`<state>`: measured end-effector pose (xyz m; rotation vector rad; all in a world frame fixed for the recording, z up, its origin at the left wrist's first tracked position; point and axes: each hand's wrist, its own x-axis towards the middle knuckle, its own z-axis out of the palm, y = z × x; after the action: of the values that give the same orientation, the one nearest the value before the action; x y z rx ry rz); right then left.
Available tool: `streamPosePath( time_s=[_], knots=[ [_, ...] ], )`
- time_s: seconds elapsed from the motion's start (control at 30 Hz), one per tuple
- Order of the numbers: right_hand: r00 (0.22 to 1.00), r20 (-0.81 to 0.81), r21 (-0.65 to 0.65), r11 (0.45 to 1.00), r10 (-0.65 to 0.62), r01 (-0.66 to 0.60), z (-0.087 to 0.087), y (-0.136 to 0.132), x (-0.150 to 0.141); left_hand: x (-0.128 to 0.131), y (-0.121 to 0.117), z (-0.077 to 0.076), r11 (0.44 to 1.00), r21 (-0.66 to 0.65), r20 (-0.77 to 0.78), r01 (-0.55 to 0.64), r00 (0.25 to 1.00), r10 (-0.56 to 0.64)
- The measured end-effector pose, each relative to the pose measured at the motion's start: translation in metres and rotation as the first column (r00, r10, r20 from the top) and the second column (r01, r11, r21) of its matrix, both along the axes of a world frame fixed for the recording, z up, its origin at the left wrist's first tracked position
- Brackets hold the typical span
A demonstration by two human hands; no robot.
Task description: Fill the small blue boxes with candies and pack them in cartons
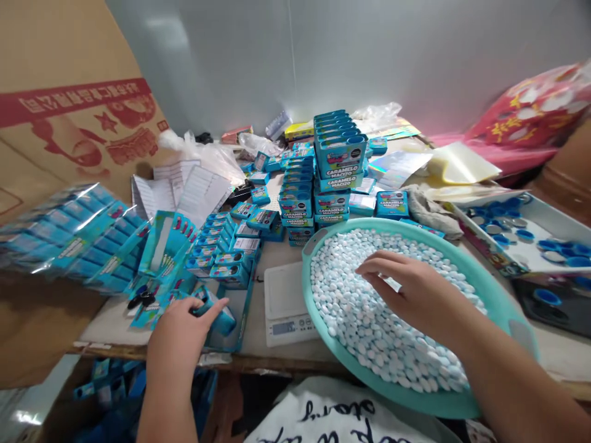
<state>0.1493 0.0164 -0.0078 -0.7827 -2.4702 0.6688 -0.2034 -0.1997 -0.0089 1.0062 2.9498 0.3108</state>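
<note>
My left hand point(182, 320) grips a small blue candy box point(222, 319) between thumb and fingers, over the near end of an open blue display tray point(242, 301). Rows of similar small boxes point(231, 271) fill the tray's far part. My right hand point(410, 286) hovers over white and pale-blue candies point(341, 295) in a wide turquoise basin point(318, 335). Its fingers are loosely curved, with a gap to the thumb and nothing visible held. Between the hands lies a white digital scale point(286, 295) with a lit display.
Stacked full display boxes point(341, 157) stand behind the basin. Wrapped packs point(74, 240) lean by a large carton point(55, 55) at left. A white tray of blue caps point(530, 240) sits at right, near a grey cloth point(429, 212). More blue boxes point(111, 381) lie below the table edge.
</note>
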Motion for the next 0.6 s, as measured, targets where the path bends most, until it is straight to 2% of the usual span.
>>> streamPosePath(
  time_s=[0.13,0.2,0.3,0.47,0.53,0.6],
  knots=[
    [1.0,-0.027,-0.009,1.0,-0.012,0.011,0.001,-0.001,0.003,-0.02,0.008,-0.008,0.999,0.038,0.228,0.011,0.973,-0.019],
    [1.0,-0.017,-0.013,1.0,-0.003,0.003,0.001,-0.001,0.003,-0.022,0.012,-0.017,0.996,0.09,0.276,-0.005,0.961,-0.02],
    [1.0,0.02,-0.026,0.999,0.023,-0.023,0.001,-0.002,0.001,-0.014,0.019,-0.031,0.983,0.174,0.216,-0.06,0.976,0.021],
    [0.997,0.061,-0.052,0.997,0.053,-0.05,-0.001,-0.002,-0.002,0.007,0.027,-0.051,0.955,0.289,0.069,-0.069,0.996,0.051],
    [0.995,0.083,-0.06,0.997,0.055,-0.05,-0.001,-0.002,-0.002,0.012,0.026,-0.057,0.947,0.317,-0.014,-0.047,0.998,0.055],
    [0.991,0.119,-0.076,0.996,0.059,-0.05,-0.001,-0.002,-0.002,0.014,0.024,-0.063,0.936,0.35,-0.102,0.03,0.995,0.006]
  ],
)
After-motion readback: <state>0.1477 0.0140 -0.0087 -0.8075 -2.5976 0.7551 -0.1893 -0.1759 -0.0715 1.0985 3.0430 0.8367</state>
